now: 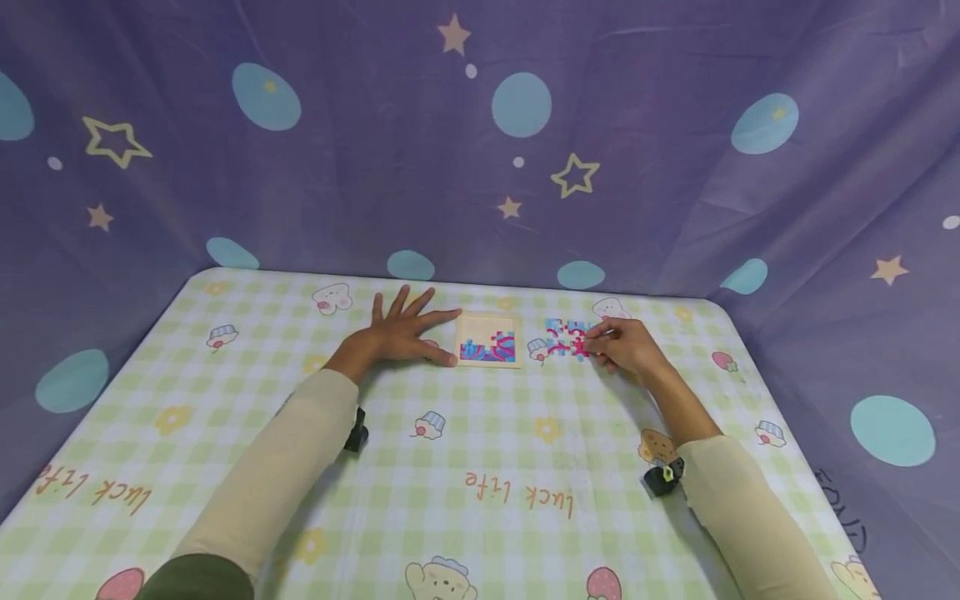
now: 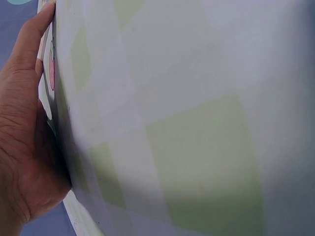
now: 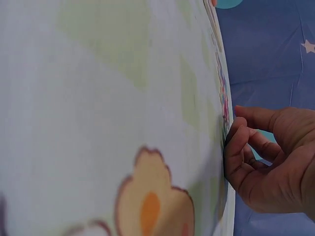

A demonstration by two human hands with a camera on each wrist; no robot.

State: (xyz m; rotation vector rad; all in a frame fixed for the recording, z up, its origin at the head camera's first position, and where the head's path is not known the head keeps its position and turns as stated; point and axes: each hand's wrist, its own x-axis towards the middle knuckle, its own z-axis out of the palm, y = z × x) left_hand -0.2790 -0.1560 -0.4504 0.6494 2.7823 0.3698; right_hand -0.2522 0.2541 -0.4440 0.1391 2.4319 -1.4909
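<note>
A shallow wooden puzzle tray (image 1: 487,317) lies near the far side of the table, its lower part filled with blue, purple and pink jigsaw pieces (image 1: 487,350). My left hand (image 1: 397,333) is spread flat, with thumb and index finger touching the tray's left edge. To the right of the tray, several loose jigsaw pieces (image 1: 558,337) lie close together. Over their right side is my right hand (image 1: 618,346), fingers curled and thumb tip close to the index fingertip (image 3: 239,121). I cannot tell whether a piece is between those fingertips.
Under everything is a green-and-white checked tablecloth (image 1: 495,433) printed with cupcakes, flowers and lettering. A purple curtain (image 1: 480,208) with stars and blue dots hangs behind the table and along both sides.
</note>
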